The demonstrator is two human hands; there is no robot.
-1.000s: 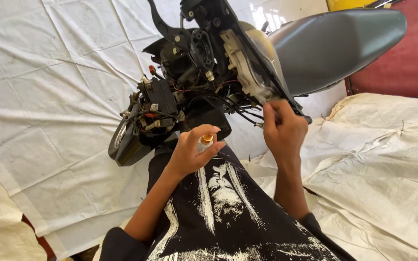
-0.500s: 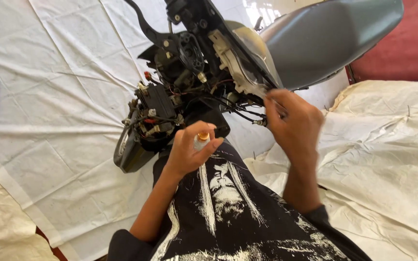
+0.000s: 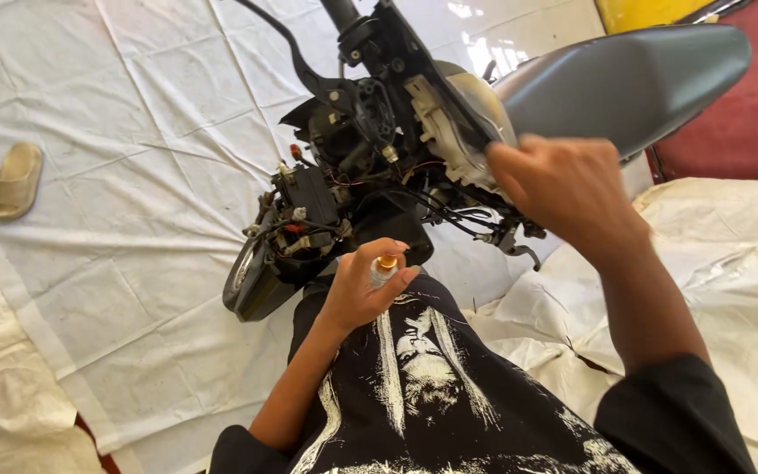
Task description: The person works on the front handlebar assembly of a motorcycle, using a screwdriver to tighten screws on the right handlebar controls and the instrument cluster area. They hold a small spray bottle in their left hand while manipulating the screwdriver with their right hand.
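Small clear bulb with brass base [image 3: 383,269], pinched in left hand [image 3: 357,294] fingertips just below the stripped scooter's exposed wiring [image 3: 326,189], while right hand [image 3: 563,189], curled shut, grips the cream headlight housing edge [image 3: 449,132], likely steadying it; grey matte seat [image 3: 625,79] beyond, creased white sheet [image 3: 107,114] underneath.

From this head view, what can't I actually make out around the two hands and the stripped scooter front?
- Head view: the right hand is blurred and turned away, so anything in its grip is hidden.
- The small bottle is mostly wrapped by the left hand; only its orange tip shows.
- The wiring is too tangled to trace.
- The seat runs behind the right hand.
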